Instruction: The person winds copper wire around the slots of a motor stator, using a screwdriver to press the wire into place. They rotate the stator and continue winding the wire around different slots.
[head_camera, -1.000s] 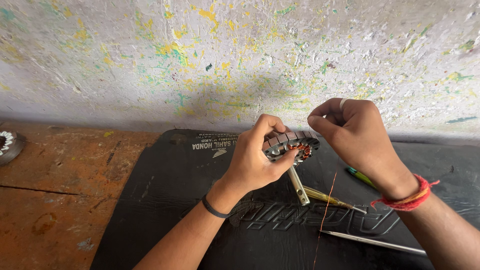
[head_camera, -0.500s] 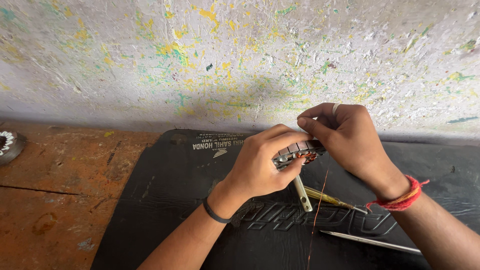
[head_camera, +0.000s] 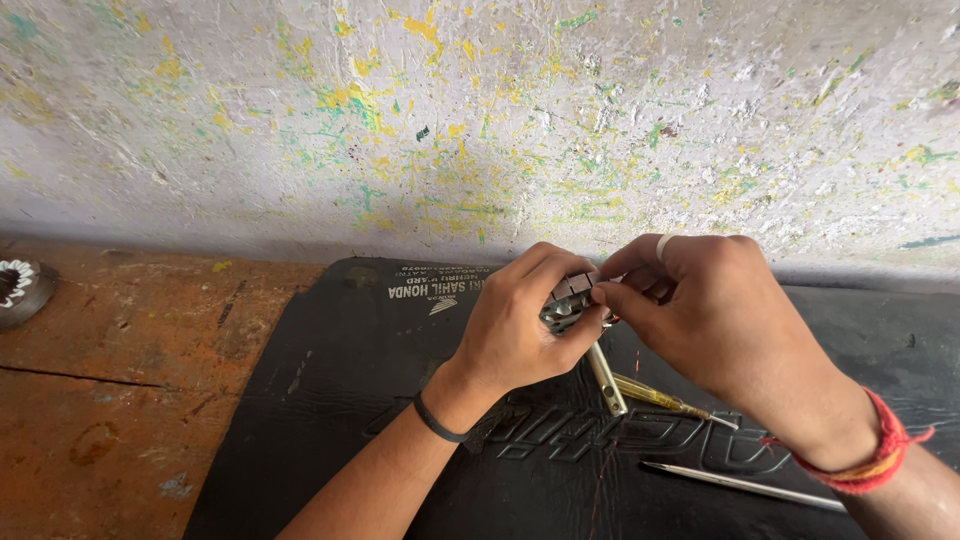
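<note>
Gripping a small round metal core (head_camera: 568, 303), the left hand (head_camera: 520, 330) had its fingers curled shut around the piece and held it just above the black rubber mat (head_camera: 340, 380). The right hand (head_camera: 720, 320) met it from the other side, thumb and forefinger pressed together on something very thin at the core's upper edge; it looked like the fine copper wire (head_camera: 605, 480) that trailed down over the mat below the core, though the pinch point itself was too small to make out. A pale shaft (head_camera: 606, 378) stuck down out of the core toward the mat. How many turns were already on the core could not be read, since the fingers covered most of it; judging by the long loose strand, the winding seemed only partly done, with wire left to lay. On the mat just under the core lay a yellow-handled screwdriver (head_camera: 655, 395), and farther toward the near edge a thin metal rod (head_camera: 740, 483). Well off the mat's left side, a toothed metal ring (head_camera: 20, 288) sat on the worn wooden bench (head_camera: 120, 400).
</note>
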